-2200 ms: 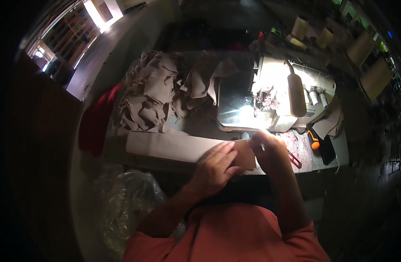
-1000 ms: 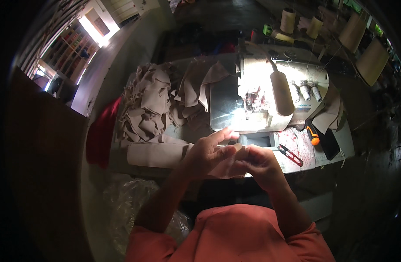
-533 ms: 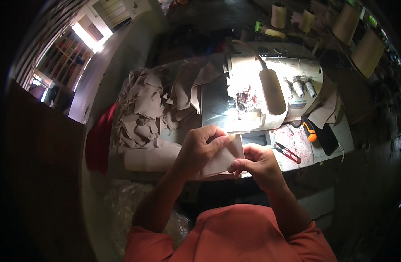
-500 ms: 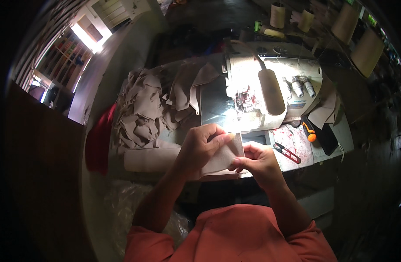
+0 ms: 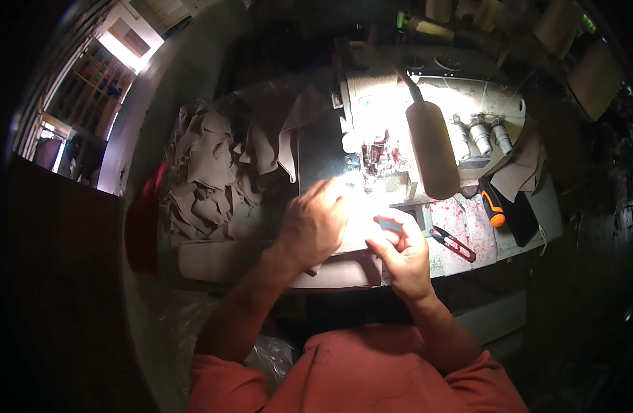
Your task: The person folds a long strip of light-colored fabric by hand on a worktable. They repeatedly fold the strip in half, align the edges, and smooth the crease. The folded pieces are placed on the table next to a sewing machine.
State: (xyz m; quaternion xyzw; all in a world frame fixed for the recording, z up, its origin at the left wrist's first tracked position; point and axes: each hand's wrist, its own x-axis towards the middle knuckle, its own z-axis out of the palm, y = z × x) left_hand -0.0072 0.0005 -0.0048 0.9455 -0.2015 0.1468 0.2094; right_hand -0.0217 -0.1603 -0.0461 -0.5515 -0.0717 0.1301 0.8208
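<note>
Between my hands is a pale fabric piece (image 5: 358, 230), partly washed out by bright light. My left hand (image 5: 315, 224) lies over its left part, fingers bent and mostly hidden behind the back of the hand. At its right edge, my right hand (image 5: 405, 258) pinches the cloth between thumb and fingers. The piece is just in front of the needle area of an overlock sewing machine (image 5: 513, 107). Beneath my hands, more folded pale fabric (image 5: 351, 272) lies along the table's front edge. A long lamp head (image 5: 432, 151) hangs before the machine.
A heap of pale cut pieces (image 5: 206, 158) covers the table's left side. Right of my hands lie red-handled thread snips (image 5: 454, 246), an orange-and-black handled tool (image 5: 495, 217) and a flat dark object (image 5: 522, 224). Thread cones (image 5: 595, 76) stand at back right; red cloth (image 5: 143, 230) hangs left.
Both hands have brought the fabric piece up toward the needle area, from a raised, tilted hold to a flatter one. My left hand has turned over it. The view has shifted slightly.
</note>
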